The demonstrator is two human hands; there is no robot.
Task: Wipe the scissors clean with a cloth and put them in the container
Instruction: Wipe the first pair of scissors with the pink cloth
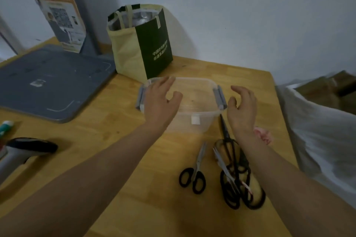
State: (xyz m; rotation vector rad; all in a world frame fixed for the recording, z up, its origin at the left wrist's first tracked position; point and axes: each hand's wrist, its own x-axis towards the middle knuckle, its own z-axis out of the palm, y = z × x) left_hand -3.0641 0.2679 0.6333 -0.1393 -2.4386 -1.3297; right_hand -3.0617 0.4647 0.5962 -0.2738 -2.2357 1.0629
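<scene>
A clear plastic container [200, 90] with grey side clips stands mid-table, with nothing visible inside. My left hand [160, 102] hovers open over its left rim. My right hand [241, 107] is open just beyond its right clip, fingers curled, holding nothing. Near the front, a small pair of black-handled scissors [194, 171] lies alone. To its right a pile of several black scissors [234, 175] lies overlapped, partly under my right forearm. A pink cloth [264, 135] peeks out behind my right wrist, mostly hidden.
A yellow-and-green tote bag [138, 44] stands behind the container. A grey lid [52, 81] lies at the left, with a grey appliance [57, 5] behind it. A dark handheld device [28, 148] sits at the left edge. White fabric [317, 132] lies off the table's right edge.
</scene>
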